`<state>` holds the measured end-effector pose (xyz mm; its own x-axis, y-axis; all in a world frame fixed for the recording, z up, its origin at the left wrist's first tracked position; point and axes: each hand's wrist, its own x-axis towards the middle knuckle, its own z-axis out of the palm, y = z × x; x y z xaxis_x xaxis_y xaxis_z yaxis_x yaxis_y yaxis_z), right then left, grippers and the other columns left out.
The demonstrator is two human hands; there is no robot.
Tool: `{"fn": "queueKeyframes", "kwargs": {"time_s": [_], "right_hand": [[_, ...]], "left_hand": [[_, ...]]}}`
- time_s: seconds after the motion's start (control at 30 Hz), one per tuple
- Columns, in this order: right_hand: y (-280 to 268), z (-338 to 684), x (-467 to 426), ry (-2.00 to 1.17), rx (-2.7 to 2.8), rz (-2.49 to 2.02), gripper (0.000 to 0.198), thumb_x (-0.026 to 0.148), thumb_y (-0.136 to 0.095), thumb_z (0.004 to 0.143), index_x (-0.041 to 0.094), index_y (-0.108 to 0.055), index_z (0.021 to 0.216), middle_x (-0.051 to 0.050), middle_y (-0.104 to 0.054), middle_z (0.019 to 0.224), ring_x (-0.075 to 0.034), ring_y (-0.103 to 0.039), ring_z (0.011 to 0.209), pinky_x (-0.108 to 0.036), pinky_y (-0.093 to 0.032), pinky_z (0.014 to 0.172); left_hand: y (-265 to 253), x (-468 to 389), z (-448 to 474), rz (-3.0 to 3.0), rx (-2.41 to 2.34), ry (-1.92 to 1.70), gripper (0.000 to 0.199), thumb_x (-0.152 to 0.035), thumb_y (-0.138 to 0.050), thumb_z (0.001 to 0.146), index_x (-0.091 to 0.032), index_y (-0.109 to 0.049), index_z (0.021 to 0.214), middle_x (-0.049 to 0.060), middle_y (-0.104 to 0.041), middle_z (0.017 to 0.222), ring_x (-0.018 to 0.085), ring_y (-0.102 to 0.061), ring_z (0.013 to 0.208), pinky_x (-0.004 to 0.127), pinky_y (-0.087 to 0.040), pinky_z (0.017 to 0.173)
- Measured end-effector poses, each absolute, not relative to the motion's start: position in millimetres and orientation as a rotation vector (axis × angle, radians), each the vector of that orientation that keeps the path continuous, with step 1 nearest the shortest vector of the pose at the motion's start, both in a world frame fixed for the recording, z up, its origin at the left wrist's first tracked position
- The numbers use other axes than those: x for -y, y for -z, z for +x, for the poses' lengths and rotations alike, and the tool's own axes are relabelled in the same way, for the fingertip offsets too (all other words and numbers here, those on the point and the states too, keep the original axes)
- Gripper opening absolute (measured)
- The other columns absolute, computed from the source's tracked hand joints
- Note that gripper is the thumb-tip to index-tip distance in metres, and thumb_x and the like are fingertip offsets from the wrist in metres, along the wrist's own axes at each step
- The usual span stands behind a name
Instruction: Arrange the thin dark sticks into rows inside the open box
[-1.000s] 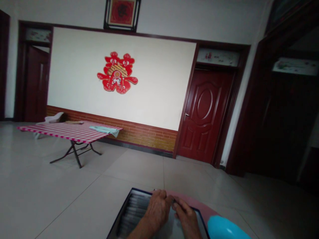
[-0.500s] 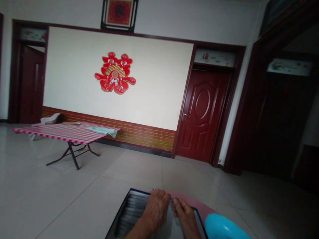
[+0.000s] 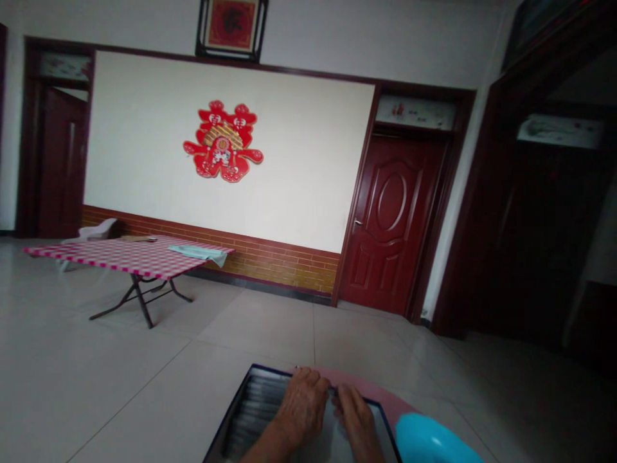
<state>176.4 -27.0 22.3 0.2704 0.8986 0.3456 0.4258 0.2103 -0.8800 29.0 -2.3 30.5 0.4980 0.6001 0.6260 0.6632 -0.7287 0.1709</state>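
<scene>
My left hand (image 3: 304, 402) is over the middle of a dark-rimmed shallow box (image 3: 230, 406), its fingers curled closed near the far edge. Close beside it, my right hand (image 3: 354, 411) is closed too, fingertips pinched towards the left hand. Between the fingertips shows a small dark thing, too little of it visible to name. Several grey strip-like pieces (image 3: 258, 402) lie side by side in the left part of the box. The pale bottom of the box shows between my wrists.
The box rests on a pink surface (image 3: 385, 392). A bright blue rounded object (image 3: 431, 440) is right of the box. Across the tiled floor (image 3: 231, 334) stands a folding table with a red-checked cover (image 3: 116, 257), a pale cloth (image 3: 197, 253) on it. A red door (image 3: 390, 225) is behind.
My right hand has turned slightly, its fingers now lying closer over the small thing at the fingertips. My left hand stays almost in place.
</scene>
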Motion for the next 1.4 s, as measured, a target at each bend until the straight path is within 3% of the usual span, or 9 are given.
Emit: {"fn": "queueKeyframes", "kwargs": {"time_s": [0.17,0.4,0.63,0.97,1.2,1.4], "right_hand": [[-30.9,171.2,35.7,-0.618,1.381,-1.333,0.044,0.060,-0.049,0.074,0.020,-0.065,0.078,-0.007,-0.070,0.078,-0.023,-0.063,0.075,-0.031,-0.050,0.069],[-29.8,172.7,36.6,-0.583,1.361,-1.412,0.051,0.066,-0.038,0.077,0.022,-0.057,0.058,-0.007,-0.064,0.062,-0.023,-0.059,0.062,-0.034,-0.046,0.062],[-35.9,171.0,40.7,-0.705,1.278,-1.326,0.041,0.060,-0.052,0.070,0.022,-0.065,0.079,-0.008,-0.072,0.085,-0.024,-0.066,0.081,-0.031,-0.051,0.074],[-30.5,168.2,37.0,-0.635,1.366,-1.405,0.054,0.070,-0.039,0.074,0.022,-0.060,0.061,-0.009,-0.068,0.067,-0.023,-0.063,0.067,-0.033,-0.049,0.066],[-30.0,168.9,37.8,-0.701,1.307,-1.346,0.045,0.061,-0.049,0.070,0.021,-0.065,0.083,-0.010,-0.073,0.090,-0.024,-0.066,0.082,-0.032,-0.052,0.075],[-26.1,169.5,35.5,-0.641,1.354,-1.398,0.049,0.065,-0.042,0.075,0.022,-0.064,0.074,-0.009,-0.072,0.078,-0.024,-0.065,0.075,-0.033,-0.050,0.072]], "left_hand": [[-30.6,2.6,28.8,-2.609,1.119,1.043,0.017,-0.012,-0.047,0.084,-0.019,-0.060,0.094,0.007,-0.062,0.090,0.023,-0.055,0.087,0.037,-0.040,0.082],[-26.2,4.5,31.9,-2.622,1.013,1.112,0.019,-0.012,-0.047,0.083,-0.019,-0.058,0.096,0.007,-0.061,0.091,0.023,-0.054,0.088,0.037,-0.039,0.083],[-22.9,0.8,28.4,-2.604,1.046,1.112,0.018,-0.011,-0.044,0.084,-0.018,-0.058,0.093,0.007,-0.061,0.090,0.023,-0.054,0.086,0.037,-0.040,0.081],[-19.7,0.3,29.2,-2.638,0.993,1.147,0.024,-0.011,-0.047,0.081,-0.019,-0.057,0.101,0.007,-0.061,0.094,0.023,-0.055,0.089,0.038,-0.041,0.085],[-19.6,-0.2,28.0,-2.634,1.034,1.118,0.021,-0.011,-0.045,0.083,-0.019,-0.058,0.098,0.007,-0.062,0.094,0.023,-0.056,0.090,0.038,-0.041,0.085],[-21.3,2.0,30.3,-2.626,1.010,1.106,0.017,-0.012,-0.048,0.080,-0.019,-0.058,0.092,0.007,-0.063,0.089,0.022,-0.056,0.085,0.037,-0.043,0.082]]}}
